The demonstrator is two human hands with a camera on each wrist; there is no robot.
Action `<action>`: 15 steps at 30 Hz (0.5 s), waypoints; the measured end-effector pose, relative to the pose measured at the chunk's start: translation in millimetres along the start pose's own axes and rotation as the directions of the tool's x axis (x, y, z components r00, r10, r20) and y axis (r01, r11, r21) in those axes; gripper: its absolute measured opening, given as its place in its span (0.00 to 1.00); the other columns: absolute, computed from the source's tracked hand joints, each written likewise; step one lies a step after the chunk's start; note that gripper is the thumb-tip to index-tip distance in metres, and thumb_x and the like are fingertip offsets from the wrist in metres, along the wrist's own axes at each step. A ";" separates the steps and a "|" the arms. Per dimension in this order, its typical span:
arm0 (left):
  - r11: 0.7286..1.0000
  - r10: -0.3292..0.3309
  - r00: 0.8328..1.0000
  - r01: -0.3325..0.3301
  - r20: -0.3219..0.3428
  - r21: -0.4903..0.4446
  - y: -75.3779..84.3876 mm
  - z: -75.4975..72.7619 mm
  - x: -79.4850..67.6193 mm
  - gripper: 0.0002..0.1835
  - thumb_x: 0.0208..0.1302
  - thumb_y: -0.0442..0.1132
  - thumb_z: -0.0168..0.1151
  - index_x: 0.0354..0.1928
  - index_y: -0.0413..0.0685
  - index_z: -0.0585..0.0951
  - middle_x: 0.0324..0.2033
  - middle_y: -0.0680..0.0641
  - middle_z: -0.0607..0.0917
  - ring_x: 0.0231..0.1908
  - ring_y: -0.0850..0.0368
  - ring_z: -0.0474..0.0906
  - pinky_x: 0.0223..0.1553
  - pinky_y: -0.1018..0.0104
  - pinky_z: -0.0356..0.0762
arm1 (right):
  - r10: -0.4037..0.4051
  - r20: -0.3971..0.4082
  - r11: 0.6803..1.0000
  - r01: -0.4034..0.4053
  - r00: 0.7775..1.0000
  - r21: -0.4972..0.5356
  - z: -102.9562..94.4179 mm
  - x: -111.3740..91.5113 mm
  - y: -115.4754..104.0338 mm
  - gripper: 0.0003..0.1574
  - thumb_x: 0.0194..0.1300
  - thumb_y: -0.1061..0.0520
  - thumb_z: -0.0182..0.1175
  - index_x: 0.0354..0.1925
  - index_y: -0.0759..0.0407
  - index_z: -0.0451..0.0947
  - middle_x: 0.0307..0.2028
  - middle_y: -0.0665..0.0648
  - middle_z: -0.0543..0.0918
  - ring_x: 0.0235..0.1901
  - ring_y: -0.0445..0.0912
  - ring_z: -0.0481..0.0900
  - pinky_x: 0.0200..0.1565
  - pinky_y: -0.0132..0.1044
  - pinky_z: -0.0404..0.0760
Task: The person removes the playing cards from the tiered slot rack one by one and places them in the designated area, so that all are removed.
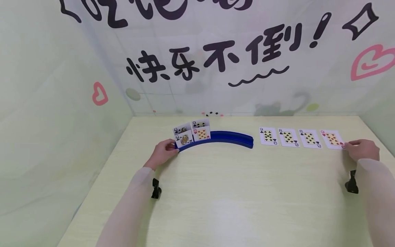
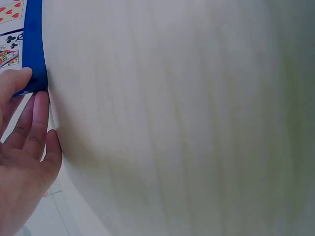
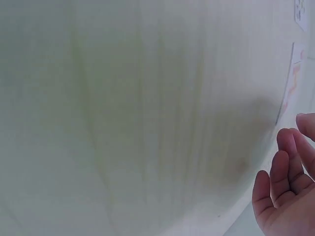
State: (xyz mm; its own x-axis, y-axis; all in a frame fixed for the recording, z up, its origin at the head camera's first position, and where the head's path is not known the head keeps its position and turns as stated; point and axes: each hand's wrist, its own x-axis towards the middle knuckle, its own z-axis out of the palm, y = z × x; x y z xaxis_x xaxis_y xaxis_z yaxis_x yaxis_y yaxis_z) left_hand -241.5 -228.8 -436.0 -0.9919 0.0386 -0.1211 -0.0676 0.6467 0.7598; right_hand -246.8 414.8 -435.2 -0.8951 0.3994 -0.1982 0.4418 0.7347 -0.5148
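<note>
Near the back edge of the table (image 1: 247, 206) sits the blue card holder (image 1: 232, 138), an arc bowing away from the person. The left hand (image 1: 162, 151) pinches its left end, thumb on top, fingers at the edge below. The right hand (image 1: 363, 150) is out at the far right, fingertips at the near right corner of the red card (image 1: 332, 138). Fingers bent, thumb near them; can't tell if the pinch has closed on the card, and the right wrist view doesn't settle it for me.

I read the step as: loading the holder, one card being picked up while the left hand steadies the rack. Next move, I'd say: get a nail under that corner, lift, carry it left over the other cards, seat it in the bare groove right of the loaded ones. Risk I see: a thin card flat on the table may just slide.

Looks: holder is glossy dark blue, left part loaded, rest bare. Front row: queen of clubs (image 1: 184, 139) and a heart card (image 1: 202, 133). Behind them, a back queen (image 1: 182, 130) and a black-suit card (image 1: 200, 124), only top strips showing. On the table, three black cards (image 1: 288, 138) lie face up between holder and red card, all slightly apart. I make the red one a nine of hearts; pips too small to swear by.
</note>
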 end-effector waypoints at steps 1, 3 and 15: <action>1.000 -0.002 1.000 0.002 0.000 -0.002 -0.4 0.2 0.3 0.21 0.60 0.36 0.61 0.55 0.39 0.72 0.46 0.40 0.78 0.45 0.48 0.75 0.47 0.58 0.73 | -0.010 -0.007 1.000 0.010 1.000 -0.001 -1.7 -1.9 -1.6 0.33 0.68 0.48 0.44 0.55 0.77 0.64 0.53 0.79 0.63 0.48 0.68 0.63 0.40 0.56 0.67; 1.000 -0.001 1.000 0.001 0.001 -0.001 -1.3 0.3 0.8 0.21 0.60 0.36 0.61 0.56 0.39 0.72 0.45 0.40 0.78 0.45 0.48 0.75 0.47 0.58 0.74 | -0.055 -0.030 0.998 0.055 0.998 -0.005 -5.0 -5.3 -5.4 0.34 0.68 0.48 0.43 0.54 0.78 0.64 0.52 0.79 0.65 0.47 0.68 0.64 0.37 0.54 0.69; 1.000 0.019 1.000 -0.019 0.002 -0.001 -1.5 0.6 0.8 0.21 0.60 0.35 0.60 0.56 0.39 0.72 0.45 0.39 0.77 0.44 0.48 0.75 0.48 0.58 0.73 | -0.324 -0.050 0.941 0.327 0.945 0.085 -1.0 -22.3 -59.8 0.34 0.67 0.44 0.48 0.52 0.75 0.69 0.44 0.76 0.73 0.40 0.61 0.70 0.30 0.40 0.69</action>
State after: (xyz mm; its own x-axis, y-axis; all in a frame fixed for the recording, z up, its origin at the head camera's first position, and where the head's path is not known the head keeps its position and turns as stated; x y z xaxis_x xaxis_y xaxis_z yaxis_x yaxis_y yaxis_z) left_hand -242.2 -229.3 -437.6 -0.9928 0.0523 -0.1076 -0.0487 0.6448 0.7628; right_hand -253.3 362.5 -399.1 -0.9859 0.1662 0.0209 0.1176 0.7752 -0.6206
